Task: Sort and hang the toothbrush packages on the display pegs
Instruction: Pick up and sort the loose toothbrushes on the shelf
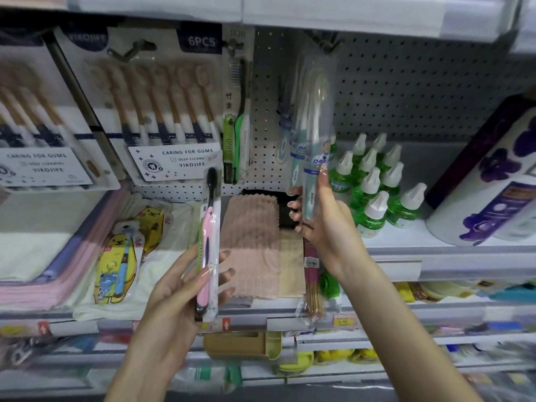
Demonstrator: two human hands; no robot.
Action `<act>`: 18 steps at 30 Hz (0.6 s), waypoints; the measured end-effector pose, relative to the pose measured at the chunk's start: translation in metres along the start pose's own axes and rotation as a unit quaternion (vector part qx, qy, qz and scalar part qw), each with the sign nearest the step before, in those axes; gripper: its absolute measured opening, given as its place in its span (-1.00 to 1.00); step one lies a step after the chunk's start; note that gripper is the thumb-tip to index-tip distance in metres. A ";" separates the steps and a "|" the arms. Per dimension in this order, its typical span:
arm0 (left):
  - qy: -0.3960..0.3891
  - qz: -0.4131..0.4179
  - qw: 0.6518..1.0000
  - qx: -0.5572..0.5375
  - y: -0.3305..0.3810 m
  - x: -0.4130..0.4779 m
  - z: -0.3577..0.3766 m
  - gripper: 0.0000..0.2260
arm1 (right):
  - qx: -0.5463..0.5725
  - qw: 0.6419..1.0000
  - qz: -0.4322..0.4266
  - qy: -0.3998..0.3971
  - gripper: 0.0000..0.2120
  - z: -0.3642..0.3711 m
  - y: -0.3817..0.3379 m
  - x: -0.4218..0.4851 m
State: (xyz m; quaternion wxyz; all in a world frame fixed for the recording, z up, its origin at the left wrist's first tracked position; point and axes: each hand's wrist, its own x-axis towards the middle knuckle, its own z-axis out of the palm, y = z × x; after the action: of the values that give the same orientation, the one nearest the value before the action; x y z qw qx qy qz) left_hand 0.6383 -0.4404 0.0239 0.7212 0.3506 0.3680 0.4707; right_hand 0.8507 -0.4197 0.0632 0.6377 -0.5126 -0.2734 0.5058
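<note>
My left hand (177, 288) grips a pink-and-black toothbrush package (208, 242) upright, in front of the lower shelf. My right hand (322, 221) holds the bottom of a teal-and-white toothbrush package (314, 126) raised against the pegboard (406, 91); its top reaches a dark peg (324, 43). Behind it another teal package (284, 140) hangs. A green toothbrush package (236, 120) hangs on the peg to the left. Two large six-piece toothbrush packs (162, 111) hang further left.
Green bottles with white caps (374, 184) stand on the shelf at right, beside a big white-and-purple container (490, 184). Folded pink cloths (252, 242), yellow cartoon packages (121, 262) and an incense bundle (311, 282) lie on the shelf below the pegs.
</note>
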 end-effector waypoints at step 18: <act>-0.037 -0.020 0.998 -0.054 -0.006 0.007 0.004 -0.14 | 0.016 0.999 -0.037 -0.004 -0.59 0.004 0.008 0.004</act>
State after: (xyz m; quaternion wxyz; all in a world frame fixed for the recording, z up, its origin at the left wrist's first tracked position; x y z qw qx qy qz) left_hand 0.6464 -0.4367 0.0192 0.7614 0.3211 0.3219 0.4622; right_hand 0.8455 -0.4144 0.0559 0.6633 -0.4895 -0.2868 0.4880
